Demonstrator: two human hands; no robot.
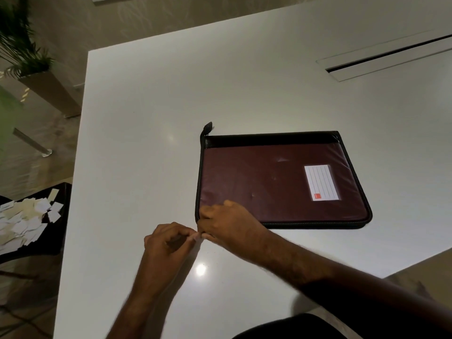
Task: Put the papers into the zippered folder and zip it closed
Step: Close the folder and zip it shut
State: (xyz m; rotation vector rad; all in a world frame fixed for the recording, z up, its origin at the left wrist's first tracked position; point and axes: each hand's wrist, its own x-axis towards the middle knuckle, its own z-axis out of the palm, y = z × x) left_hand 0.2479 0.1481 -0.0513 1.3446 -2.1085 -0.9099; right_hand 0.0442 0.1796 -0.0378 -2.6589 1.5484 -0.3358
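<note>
- Maroon folder point(276, 182) with black edging: lies flat and closed on the white table point(151, 118), right of frame centre, long axis running left to right across the frame. White label point(322, 182) on its cover toward the right.
- Black strap point(207, 129): sticks up at the folder's upper-left corner.
- Zip track: runs down the folder's left edge and along the lower edge; the lower-left corner is hidden under the hands, so the slider's place cannot be told.
- Papers: none seen on the table; judged already inside the folder, though that cannot be confirmed.
- Right hand point(225, 222): rests on the folder's lower-left corner, fingers curled over the edge, seemingly holding it down.
- Left hand point(168, 238): just beside that corner, on the table side, fingertips pinched together on something small, probably the zip pull; too small to be sure.
- Hands together: fingertips meet at the corner, lower centre of frame.
- Key relation: the folder extends up and to the right from both hands; the right hand is on it, the left is off its edge. Judged step: working the zip at this corner, with the track leading away along either edge.
- Paper scraps point(24, 223): heaped on a dark surface at the left edge of frame, well apart from the folder.
- Plant point(22, 45): upper left.
</note>
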